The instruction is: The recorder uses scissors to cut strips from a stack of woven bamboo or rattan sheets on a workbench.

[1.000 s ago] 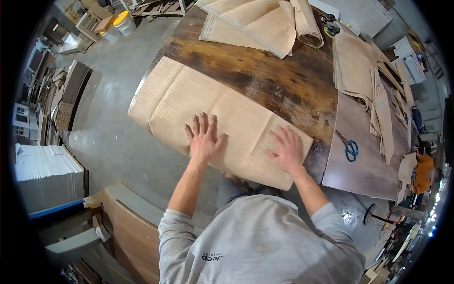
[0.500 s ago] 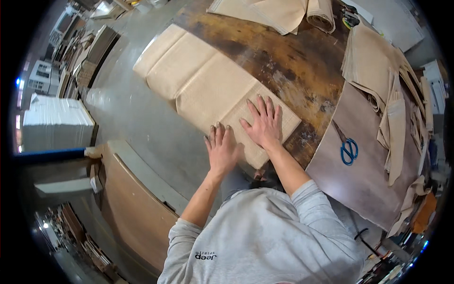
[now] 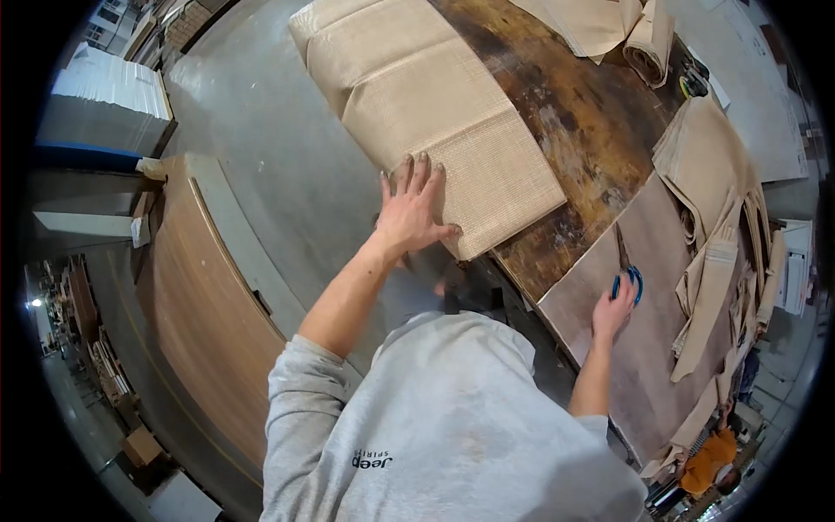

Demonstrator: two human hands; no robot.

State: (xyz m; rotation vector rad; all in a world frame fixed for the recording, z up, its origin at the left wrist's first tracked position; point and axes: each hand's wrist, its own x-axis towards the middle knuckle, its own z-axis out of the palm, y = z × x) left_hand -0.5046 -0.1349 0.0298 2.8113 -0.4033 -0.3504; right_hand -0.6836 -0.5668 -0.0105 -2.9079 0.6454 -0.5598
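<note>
A long tan woven sheet [image 3: 417, 96], folded and creased crosswise, lies along the left edge of the stained wooden table [image 3: 557, 130]. On its near left edge rests my left hand [image 3: 411, 209], open, fingers spread and thumb out to the right. Over to the right, my right hand [image 3: 614, 311] has its fingers closed around the blue handles of a pair of scissors [image 3: 636, 280]. The blades point away from me, and the scissors lie on a brownish flat sheet [image 3: 600, 261]. My fingers partly hide the handles.
Tan woven offcuts [image 3: 709, 165] lie piled at the right, with strips hanging down. A rolled piece [image 3: 650, 52] is at the far side of the table. To the left stand a curved wooden panel [image 3: 209, 304] and a white wrapped stack [image 3: 109, 104]. A person in orange [image 3: 709, 461] shows at lower right.
My right hand has left the woven sheet and moved right onto the scissors. My left hand stays at the sheet's edge. The view has shifted, with more showing at the right.
</note>
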